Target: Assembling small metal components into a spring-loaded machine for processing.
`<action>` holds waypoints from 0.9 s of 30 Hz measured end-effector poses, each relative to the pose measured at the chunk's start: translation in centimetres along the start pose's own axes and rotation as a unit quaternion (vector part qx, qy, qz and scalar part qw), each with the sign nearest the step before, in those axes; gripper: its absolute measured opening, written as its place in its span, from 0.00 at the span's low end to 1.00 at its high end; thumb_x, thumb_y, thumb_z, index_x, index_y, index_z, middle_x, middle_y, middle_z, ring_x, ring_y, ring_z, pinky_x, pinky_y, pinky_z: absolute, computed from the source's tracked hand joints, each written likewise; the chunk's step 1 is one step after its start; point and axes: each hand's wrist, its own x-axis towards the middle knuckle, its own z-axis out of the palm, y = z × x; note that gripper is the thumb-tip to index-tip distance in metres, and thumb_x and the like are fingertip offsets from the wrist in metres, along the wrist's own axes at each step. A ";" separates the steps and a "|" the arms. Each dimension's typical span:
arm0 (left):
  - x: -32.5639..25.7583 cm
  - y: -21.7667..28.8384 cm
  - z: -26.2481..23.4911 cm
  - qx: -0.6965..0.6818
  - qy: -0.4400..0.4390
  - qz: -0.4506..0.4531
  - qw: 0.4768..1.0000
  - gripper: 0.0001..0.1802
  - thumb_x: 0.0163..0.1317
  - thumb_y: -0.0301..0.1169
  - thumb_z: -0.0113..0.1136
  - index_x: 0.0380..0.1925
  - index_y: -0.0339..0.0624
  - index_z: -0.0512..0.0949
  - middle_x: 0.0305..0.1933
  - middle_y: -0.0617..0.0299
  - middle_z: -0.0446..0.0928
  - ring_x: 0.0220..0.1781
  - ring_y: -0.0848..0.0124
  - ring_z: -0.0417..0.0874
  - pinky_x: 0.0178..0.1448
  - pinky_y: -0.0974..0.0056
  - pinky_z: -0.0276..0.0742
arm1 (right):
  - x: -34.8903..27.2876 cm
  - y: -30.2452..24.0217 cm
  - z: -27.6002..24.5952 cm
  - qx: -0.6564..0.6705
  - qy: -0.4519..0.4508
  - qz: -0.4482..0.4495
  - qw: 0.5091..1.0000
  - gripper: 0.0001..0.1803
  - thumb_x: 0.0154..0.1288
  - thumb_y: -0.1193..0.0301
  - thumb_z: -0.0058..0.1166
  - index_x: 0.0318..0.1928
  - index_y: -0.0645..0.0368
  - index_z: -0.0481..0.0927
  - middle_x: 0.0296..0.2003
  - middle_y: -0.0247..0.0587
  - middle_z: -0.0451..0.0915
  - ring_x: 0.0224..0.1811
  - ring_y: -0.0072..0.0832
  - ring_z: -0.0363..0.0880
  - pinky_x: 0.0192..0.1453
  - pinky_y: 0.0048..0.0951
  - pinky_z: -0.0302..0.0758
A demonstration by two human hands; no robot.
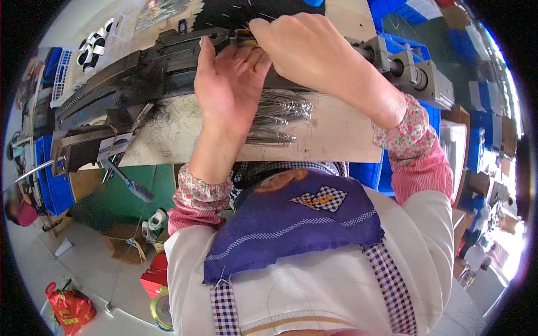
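Close work at the brass-coloured part (pixel 244 40)

Part sits on the machine (pixel 185 51), just beyond your left fingertips and beside your right fingers. Left hand (pixel 228 87): palm up, thumb well apart from the fingers, grip wide. Right hand (pixel 307 53): back uppermost, fingers curled in; cannot tell whether they pinch anything. Thin wires (pixel 284 109) heaped on the table (pixel 336 133), nearer you than the machine, between your forearms. Black sheet (pixel 224 12) beyond the machine.
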 end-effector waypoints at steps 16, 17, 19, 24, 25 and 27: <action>-5.9 -4.2 -2.8 0.115 -0.124 0.065 0.983 0.27 0.68 0.30 0.48 0.64 0.26 0.59 0.70 0.42 0.57 0.74 0.52 0.55 0.75 0.55 0.50 | -12.8 -3.5 9.3 0.337 -0.108 0.193 0.915 0.12 0.59 0.66 0.56 0.37 0.62 0.76 0.29 0.53 0.81 0.34 0.51 0.80 0.38 0.43 0.75; -8.3 -2.1 -4.3 0.120 -0.118 0.072 0.983 0.27 0.68 0.30 0.48 0.64 0.26 0.59 0.70 0.42 0.57 0.74 0.52 0.55 0.75 0.55 0.50 | -12.6 -3.4 9.1 0.343 -0.109 0.185 0.915 0.12 0.59 0.66 0.56 0.37 0.62 0.76 0.29 0.53 0.81 0.34 0.51 0.80 0.38 0.43 0.75; -11.6 1.5 -9.3 0.761 -0.041 0.268 0.590 0.39 0.62 0.31 0.56 0.69 0.33 0.51 0.72 0.38 0.50 0.74 0.49 0.53 0.73 0.51 0.52 | -13.2 -2.7 9.0 0.396 -0.131 0.226 0.880 0.12 0.59 0.67 0.57 0.38 0.62 0.76 0.29 0.52 0.81 0.32 0.48 0.81 0.36 0.39 0.75; -18.1 14.8 -22.0 0.885 0.379 0.267 0.035 0.46 0.57 0.41 0.58 0.72 0.42 0.47 0.70 0.40 0.56 0.70 0.46 0.60 0.65 0.41 0.62 | -15.3 -1.4 7.8 0.429 -0.053 0.251 0.866 0.12 0.60 0.69 0.56 0.40 0.62 0.74 0.28 0.52 0.80 0.31 0.44 0.81 0.35 0.36 0.75; -19.9 16.4 -22.8 0.824 0.530 0.127 0.154 0.45 0.59 0.39 0.56 0.71 0.39 0.45 0.59 0.40 0.71 0.58 0.48 0.75 0.56 0.47 0.72 | -16.0 -1.2 7.9 0.441 -0.010 0.279 0.853 0.13 0.58 0.70 0.56 0.42 0.62 0.73 0.30 0.55 0.79 0.34 0.50 0.81 0.36 0.40 0.75; -22.5 18.9 -23.8 0.788 0.569 0.119 0.205 0.46 0.59 0.38 0.56 0.71 0.38 0.41 0.55 0.41 0.75 0.47 0.46 0.81 0.46 0.47 0.77 | -16.8 -0.3 6.7 0.426 -0.015 0.267 0.865 0.11 0.61 0.72 0.55 0.43 0.63 0.72 0.29 0.50 0.79 0.30 0.38 0.82 0.34 0.34 0.75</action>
